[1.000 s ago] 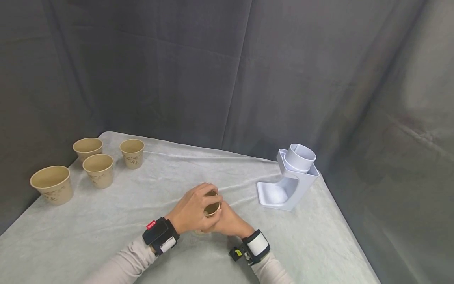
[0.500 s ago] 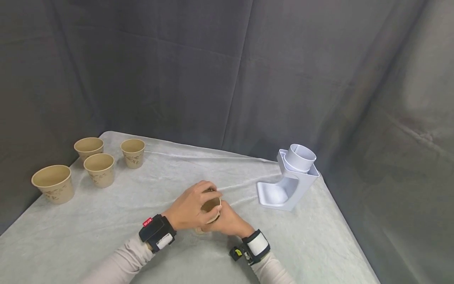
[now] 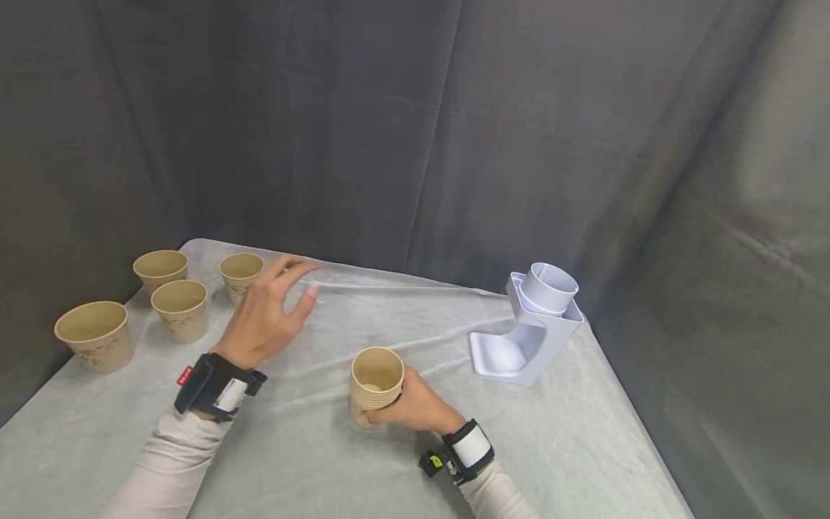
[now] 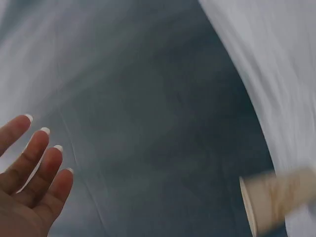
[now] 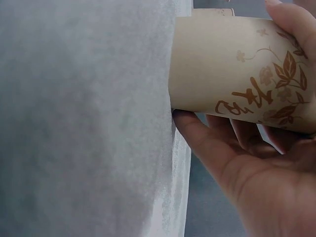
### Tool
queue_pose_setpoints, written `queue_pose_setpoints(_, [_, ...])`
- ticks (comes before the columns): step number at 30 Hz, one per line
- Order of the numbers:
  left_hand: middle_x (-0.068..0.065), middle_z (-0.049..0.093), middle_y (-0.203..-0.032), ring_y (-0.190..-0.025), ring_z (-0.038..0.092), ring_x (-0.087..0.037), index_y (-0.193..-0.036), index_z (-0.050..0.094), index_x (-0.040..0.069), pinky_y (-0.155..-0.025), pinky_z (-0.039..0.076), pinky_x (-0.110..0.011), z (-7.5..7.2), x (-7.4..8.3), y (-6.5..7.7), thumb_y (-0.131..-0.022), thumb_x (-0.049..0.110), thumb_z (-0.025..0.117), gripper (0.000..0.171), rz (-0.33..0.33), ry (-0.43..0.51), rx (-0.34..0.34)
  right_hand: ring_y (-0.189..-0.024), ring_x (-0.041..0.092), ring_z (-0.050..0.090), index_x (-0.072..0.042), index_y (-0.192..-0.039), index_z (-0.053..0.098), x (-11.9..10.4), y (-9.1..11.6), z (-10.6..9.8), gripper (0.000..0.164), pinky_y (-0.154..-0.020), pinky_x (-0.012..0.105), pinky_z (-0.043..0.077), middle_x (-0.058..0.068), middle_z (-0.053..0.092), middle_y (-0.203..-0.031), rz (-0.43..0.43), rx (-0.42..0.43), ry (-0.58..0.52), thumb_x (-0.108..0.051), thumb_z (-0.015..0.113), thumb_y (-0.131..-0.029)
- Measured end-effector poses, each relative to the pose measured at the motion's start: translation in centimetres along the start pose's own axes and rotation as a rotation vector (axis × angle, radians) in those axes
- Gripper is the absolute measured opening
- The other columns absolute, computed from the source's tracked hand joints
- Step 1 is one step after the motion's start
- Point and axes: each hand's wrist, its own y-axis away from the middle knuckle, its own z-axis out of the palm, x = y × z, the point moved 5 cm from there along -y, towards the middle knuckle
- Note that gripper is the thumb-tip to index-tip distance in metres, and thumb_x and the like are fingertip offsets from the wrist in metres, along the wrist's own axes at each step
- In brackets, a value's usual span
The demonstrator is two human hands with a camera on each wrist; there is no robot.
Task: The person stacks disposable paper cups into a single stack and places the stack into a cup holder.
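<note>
A stack of nested tan paper cups stands upright near the middle of the table, and my right hand grips its lower side. In the right wrist view, my fingers and thumb curl round the brown flower print of the outer paper cup. My left hand is raised over the left part of the table, fingers spread and holding nothing. It partly covers a single paper cup behind it. The left wrist view shows its loosely bent fingers and a blurred paper cup apart from them.
More single paper cups stand upright at the left: one at the back, one in the middle and a nearer, wider-looking one. A white stand with a round tube is at the right. Grey curtains surround the table.
My left hand has let go of the stack's top and moved left and away from me, uncovering the stack's rim. The right hand keeps its grip in the same place.
</note>
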Motion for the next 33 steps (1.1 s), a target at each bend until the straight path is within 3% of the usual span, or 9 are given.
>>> queue_pose_setpoints(5, [-0.017, 0.061, -0.113, -0.104, 0.054, -0.036, -0.12, 0.071, 0.003, -0.086, 0.04, -0.05, -4.1, -3.8, -0.1, -0.086, 0.016, 0.071, 0.037, -0.116, -0.148, 0.026, -0.109, 0.014, 0.066, -0.017, -0.133, 0.059, 0.0, 0.1, -0.1, 0.074, -0.101, 0.033, 0.05, 0.001, 0.069, -0.119, -0.002, 0.0, 0.005, -0.008, 0.093, -0.068])
queue_pose_setpoints(9, [-0.024, 0.056, -0.123, -0.114, 0.048, -0.048, -0.121, 0.069, 0.002, -0.092, 0.034, -0.062, -7.2, -7.1, 1.0, -0.086, 0.021, 0.072, 0.041, -0.323, -0.272, -0.047, -0.109, 0.014, 0.066, -0.017, -0.133, 0.059, -0.1, 0.1, -0.1, 0.073, -0.101, 0.033, 0.05, 0.001, 0.07, -0.118, -0.002, -0.003, 0.012, -0.009, 0.093, -0.068])
queue_pose_setpoints(13, [-0.032, 0.047, -0.135, -0.123, 0.038, -0.059, -0.13, 0.063, 0.002, -0.096, 0.025, -0.072, -10.3, -10.1, 2.7, -0.091, 0.032, 0.065, 0.049, -0.525, -0.356, -0.117, -0.108, 0.014, 0.066, -0.016, -0.133, 0.06, 0.0, 0.1, -0.1, 0.073, -0.101, 0.033, 0.05, 0.001, 0.07, -0.119, 0.002, -0.002, 0.007, -0.009, 0.093, -0.068])
queue_pose_setpoints(19, [-0.042, 0.033, -0.141, -0.129, 0.025, -0.068, -0.14, 0.051, -0.003, -0.1, 0.018, -0.079, -13.8, -13.4, 5.1, -0.092, 0.037, 0.055, 0.063, -0.736, -0.398, -0.154, -0.108, 0.014, 0.066, -0.017, -0.133, 0.06, -0.1, 0.0, -0.2, 0.074, -0.101, 0.033, 0.05, 0.0, 0.069, -0.118, 0.0, 0.001, 0.015, -0.008, 0.093, -0.067])
queue_pose_setpoints(24, [-0.046, 0.028, -0.142, -0.131, 0.021, -0.071, -0.143, 0.047, -0.005, -0.1, 0.018, -0.081, -15.1, -15.0, 6.7, -0.091, 0.036, 0.055, 0.066, -0.823, -0.441, -0.21, -0.108, 0.014, 0.066, -0.016, -0.132, 0.06, 0.0, 0.0, -0.2, 0.073, -0.101, 0.033, 0.05, 0.001, 0.07, -0.118, -0.001, 0.001, 0.033, -0.009, 0.093, -0.068])
queue_pose_setpoints(33, [-0.049, 0.027, -0.137, -0.124, 0.024, -0.076, -0.142, 0.045, -0.006, -0.096, 0.025, -0.08, -16.0, -16.4, 8.4, -0.09, 0.039, 0.06, 0.071, -0.864, -0.458, -0.32, -0.108, 0.012, 0.065, -0.012, -0.133, 0.06, 0.2, -0.1, 0.0, 0.075, -0.1, 0.032, 0.05, 0.005, 0.07, -0.12, 0.018, 0.005, 0.044, -0.004, 0.093, -0.066])
